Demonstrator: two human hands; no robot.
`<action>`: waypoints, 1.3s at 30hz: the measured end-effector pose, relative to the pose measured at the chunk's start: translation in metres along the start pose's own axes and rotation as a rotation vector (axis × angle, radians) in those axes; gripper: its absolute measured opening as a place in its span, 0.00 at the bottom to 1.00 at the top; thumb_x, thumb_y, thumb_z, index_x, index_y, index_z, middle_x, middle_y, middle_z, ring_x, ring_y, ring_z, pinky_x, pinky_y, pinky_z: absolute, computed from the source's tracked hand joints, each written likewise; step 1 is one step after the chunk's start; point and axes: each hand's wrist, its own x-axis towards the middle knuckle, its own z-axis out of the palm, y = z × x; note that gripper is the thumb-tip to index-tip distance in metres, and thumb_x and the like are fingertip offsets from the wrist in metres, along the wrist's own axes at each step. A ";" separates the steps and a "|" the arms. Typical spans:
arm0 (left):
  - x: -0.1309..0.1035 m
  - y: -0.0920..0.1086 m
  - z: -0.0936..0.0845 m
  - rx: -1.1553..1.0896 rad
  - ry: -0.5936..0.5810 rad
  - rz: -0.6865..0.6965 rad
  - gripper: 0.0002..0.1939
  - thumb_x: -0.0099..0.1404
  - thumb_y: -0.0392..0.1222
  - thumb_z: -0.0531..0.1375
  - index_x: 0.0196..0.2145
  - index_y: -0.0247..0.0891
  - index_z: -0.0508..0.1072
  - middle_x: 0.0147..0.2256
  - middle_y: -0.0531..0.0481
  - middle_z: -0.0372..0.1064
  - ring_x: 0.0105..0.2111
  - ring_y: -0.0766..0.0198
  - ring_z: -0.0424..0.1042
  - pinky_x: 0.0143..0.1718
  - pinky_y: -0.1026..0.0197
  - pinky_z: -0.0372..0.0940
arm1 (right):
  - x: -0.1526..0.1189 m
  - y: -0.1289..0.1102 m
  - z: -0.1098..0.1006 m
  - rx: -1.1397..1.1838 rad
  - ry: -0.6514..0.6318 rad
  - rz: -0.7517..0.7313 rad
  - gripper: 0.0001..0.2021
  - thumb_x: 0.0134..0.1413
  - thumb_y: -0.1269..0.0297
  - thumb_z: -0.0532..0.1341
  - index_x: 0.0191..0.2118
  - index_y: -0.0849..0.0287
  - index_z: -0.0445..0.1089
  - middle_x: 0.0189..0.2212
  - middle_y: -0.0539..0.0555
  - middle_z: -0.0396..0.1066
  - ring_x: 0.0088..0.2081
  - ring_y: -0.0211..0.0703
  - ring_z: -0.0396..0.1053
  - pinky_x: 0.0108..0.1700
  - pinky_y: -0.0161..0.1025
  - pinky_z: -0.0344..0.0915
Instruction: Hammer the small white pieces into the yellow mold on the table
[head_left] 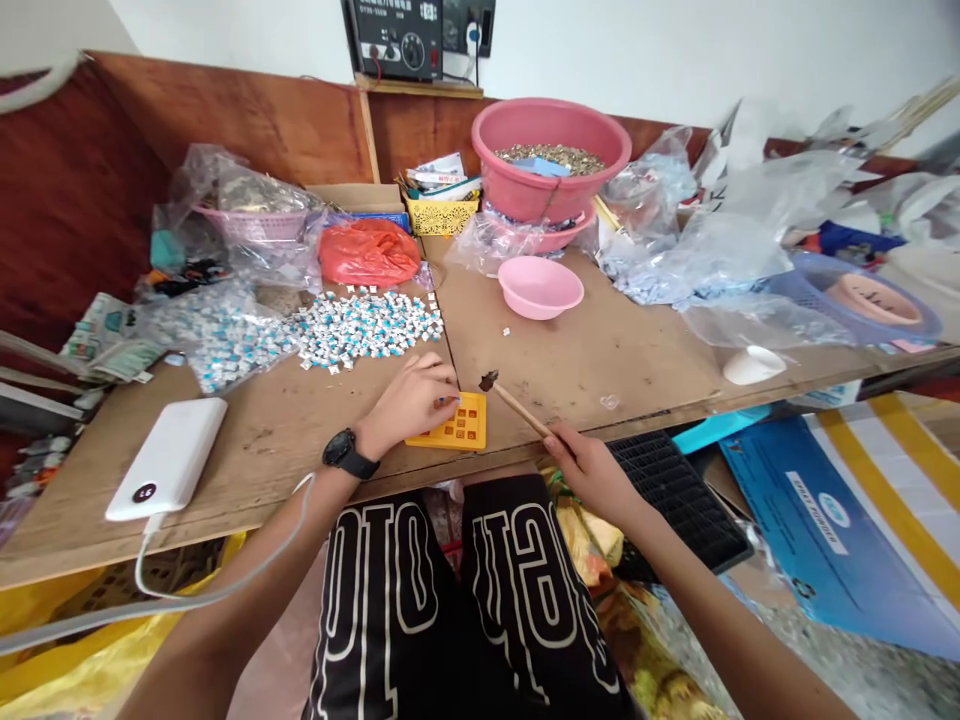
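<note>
A yellow tray point(471, 436) with small square pockets lies at the table's front edge. Over its left part is my left hand point(415, 398), fingers bent and pinched together; what they hold is too small to name. My right hand point(589, 462) grips the wooden handle of a stick point(523, 408), whose dark tip points up and left, just right of the tray. Behind my left hand spreads a pile of small white and blue pieces point(360, 325). One loose white piece point(506, 331) sits on the cardboard in front of the small pink bowl point(540, 288).
A white power bank point(168, 458) with a cable lies at the left. Behind stand a red bag point(369, 252), a yellow basket point(442, 216) and a large pink basin point(551, 190). Plastic bags and a purple basket point(806, 275) fill the right side, near a white cup point(754, 366).
</note>
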 end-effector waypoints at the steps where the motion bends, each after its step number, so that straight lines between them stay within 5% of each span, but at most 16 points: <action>1: 0.002 0.000 -0.001 0.005 -0.014 0.009 0.11 0.79 0.42 0.64 0.38 0.42 0.85 0.44 0.45 0.81 0.49 0.49 0.71 0.54 0.44 0.62 | -0.001 0.000 0.001 0.004 -0.003 -0.003 0.21 0.83 0.44 0.50 0.45 0.52 0.72 0.30 0.54 0.77 0.32 0.54 0.77 0.38 0.42 0.63; 8: 0.006 -0.006 -0.003 -0.020 -0.051 0.075 0.11 0.79 0.42 0.64 0.39 0.43 0.85 0.43 0.46 0.81 0.50 0.50 0.71 0.53 0.47 0.64 | 0.002 0.006 0.012 0.000 -0.036 -0.020 0.21 0.84 0.45 0.49 0.43 0.52 0.70 0.29 0.53 0.75 0.33 0.54 0.77 0.38 0.42 0.63; 12: -0.003 -0.007 0.010 0.018 0.009 0.003 0.13 0.83 0.47 0.62 0.48 0.45 0.88 0.48 0.44 0.81 0.52 0.49 0.72 0.56 0.45 0.66 | 0.002 -0.001 0.004 0.017 -0.036 -0.008 0.21 0.84 0.45 0.49 0.44 0.52 0.71 0.31 0.54 0.76 0.34 0.54 0.77 0.39 0.43 0.63; 15: -0.011 -0.009 0.017 -0.059 0.136 -0.095 0.18 0.81 0.53 0.64 0.59 0.46 0.87 0.53 0.42 0.80 0.54 0.47 0.75 0.59 0.44 0.70 | -0.003 -0.017 -0.005 0.014 -0.033 -0.023 0.21 0.84 0.44 0.50 0.45 0.51 0.71 0.30 0.55 0.76 0.32 0.55 0.75 0.38 0.43 0.61; 18: -0.017 -0.014 0.015 -0.167 0.290 -0.222 0.23 0.82 0.55 0.61 0.64 0.43 0.85 0.47 0.42 0.81 0.49 0.49 0.78 0.57 0.45 0.72 | -0.010 -0.033 -0.002 0.048 0.024 -0.023 0.20 0.84 0.44 0.49 0.46 0.50 0.70 0.28 0.54 0.74 0.31 0.54 0.74 0.37 0.43 0.60; 25: -0.046 -0.043 -0.022 -0.121 0.563 -0.673 0.22 0.80 0.55 0.59 0.49 0.38 0.88 0.40 0.45 0.85 0.35 0.56 0.77 0.42 0.55 0.68 | -0.005 -0.031 0.022 0.092 -0.002 -0.019 0.21 0.84 0.44 0.51 0.40 0.50 0.67 0.27 0.53 0.71 0.28 0.51 0.69 0.34 0.42 0.54; 31: -0.104 -0.073 -0.052 0.125 0.491 -0.934 0.18 0.76 0.54 0.59 0.41 0.39 0.83 0.36 0.44 0.83 0.34 0.54 0.76 0.38 0.56 0.62 | -0.001 -0.002 0.035 0.429 0.031 0.040 0.32 0.82 0.30 0.50 0.41 0.53 0.74 0.25 0.50 0.68 0.27 0.46 0.67 0.34 0.41 0.63; 35: -0.116 -0.081 -0.056 0.147 0.362 -0.834 0.18 0.76 0.52 0.57 0.49 0.41 0.83 0.47 0.41 0.86 0.42 0.51 0.80 0.45 0.54 0.68 | 0.001 0.006 0.044 0.569 0.010 0.101 0.35 0.77 0.24 0.55 0.41 0.54 0.76 0.24 0.48 0.66 0.25 0.43 0.63 0.28 0.38 0.59; 39: -0.110 -0.083 -0.057 0.239 0.253 -0.780 0.17 0.76 0.52 0.57 0.46 0.42 0.82 0.46 0.40 0.84 0.43 0.49 0.79 0.46 0.53 0.67 | 0.001 0.001 0.042 0.753 -0.045 0.202 0.35 0.71 0.21 0.60 0.42 0.55 0.74 0.23 0.45 0.62 0.21 0.37 0.54 0.22 0.34 0.50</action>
